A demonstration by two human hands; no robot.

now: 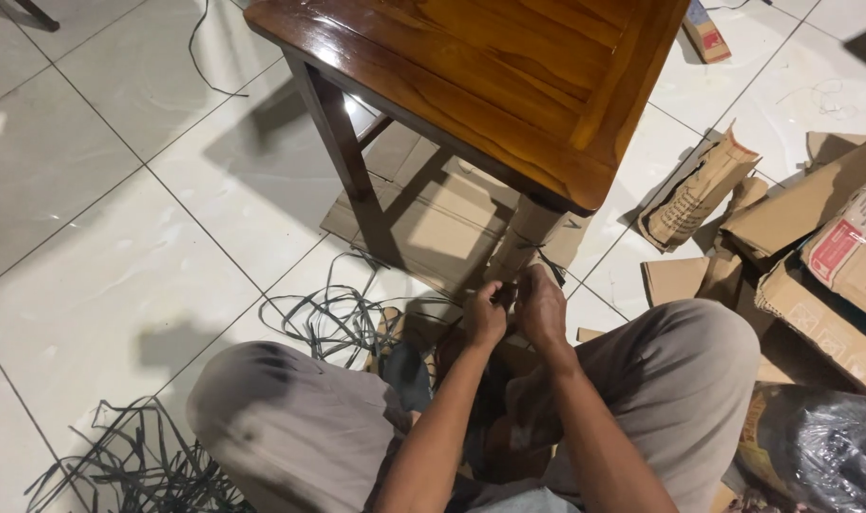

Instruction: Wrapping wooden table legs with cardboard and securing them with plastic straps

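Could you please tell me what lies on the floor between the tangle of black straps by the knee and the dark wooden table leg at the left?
In the head view, flattened brown cardboard lies there, under the glossy brown wooden table.

The cardboard-wrapped wooden table leg [531, 236] stands upright at the table's near right corner, brown wrapping around it. A thin black plastic strap [547, 261] crosses its lower part, near my fingers.

Home: tiled floor [100, 275], wooden table [509, 76]
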